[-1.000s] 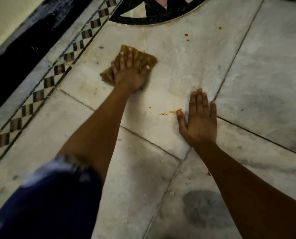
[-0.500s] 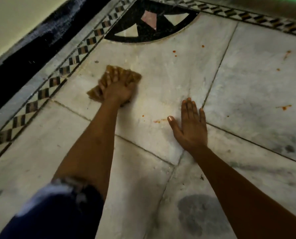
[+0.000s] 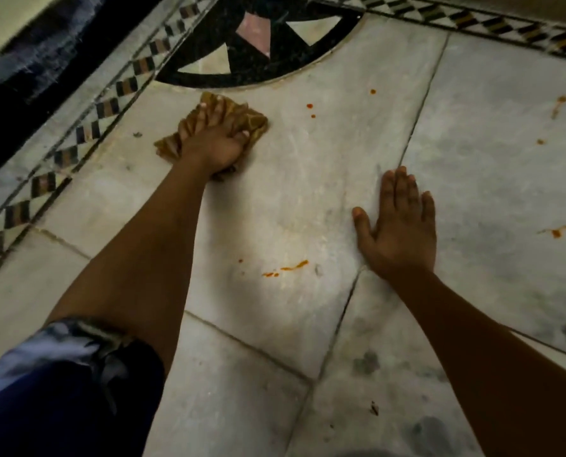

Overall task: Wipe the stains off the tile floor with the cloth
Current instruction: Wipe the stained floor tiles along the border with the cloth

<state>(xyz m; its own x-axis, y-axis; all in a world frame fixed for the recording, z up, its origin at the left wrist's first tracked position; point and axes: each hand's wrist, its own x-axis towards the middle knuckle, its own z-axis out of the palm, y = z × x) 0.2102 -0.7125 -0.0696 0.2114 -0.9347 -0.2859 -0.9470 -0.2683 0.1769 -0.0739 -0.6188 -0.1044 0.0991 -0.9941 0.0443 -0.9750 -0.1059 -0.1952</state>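
Note:
A crumpled brown cloth (image 3: 256, 122) lies on the pale marble floor tile (image 3: 294, 192) just below the black inlay. My left hand (image 3: 214, 143) presses down on the cloth, fingers spread over it. My right hand (image 3: 398, 225) rests flat and open on the tile, to the right, holding nothing. An orange streak stain (image 3: 289, 268) lies between my two arms. Small red drops (image 3: 310, 108) sit to the right of the cloth. More orange stains (image 3: 557, 230) mark the tile on the right.
A black semicircular inlay (image 3: 261, 65) with pale triangles fills the far middle. A checkered border strip (image 3: 87, 127) runs along the left, with a dark skirting and wall beyond it. Another border strip (image 3: 505, 29) crosses the top right. Dark smudges (image 3: 430, 433) mark the near tiles.
The view has tilted up, showing more of the inlay and the right tile. My left hand and the cloth have slid further forward, near the inlay. My right hand has shifted forward, away from the orange streak.

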